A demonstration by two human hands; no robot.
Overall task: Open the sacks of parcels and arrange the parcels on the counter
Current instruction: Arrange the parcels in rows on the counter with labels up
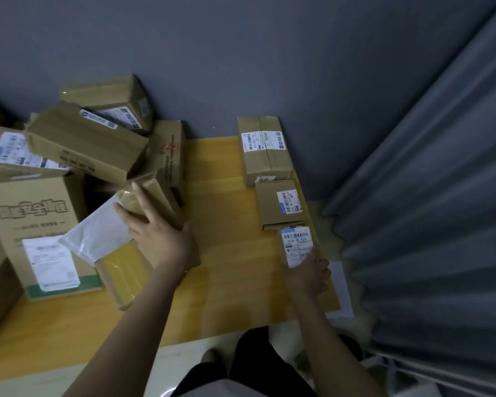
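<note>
— Right grip (308, 272) first: your fingers are curled round the near end of the small parcel (296, 245).

— Where is it sitting?

— At the right edge of the desk (226, 219), nearest you in a row with the middle box (279, 204) and the larger box (265, 156) by the wall. I cannot tell if it touches the middle box.

— How will it handle?

— Light and stiff, I judge. It is plain brown card, and a white barcode label covers most of its top. Take it by the side walls; the label looks slick.

— And my other hand?

— Your left grip (158, 229) lies flat, fingers straight and spread, on a tilted brown box (161, 193) in the heap at the left. It clasps nothing. That box looks bulkier, so you probably need both grips on it.
</note>
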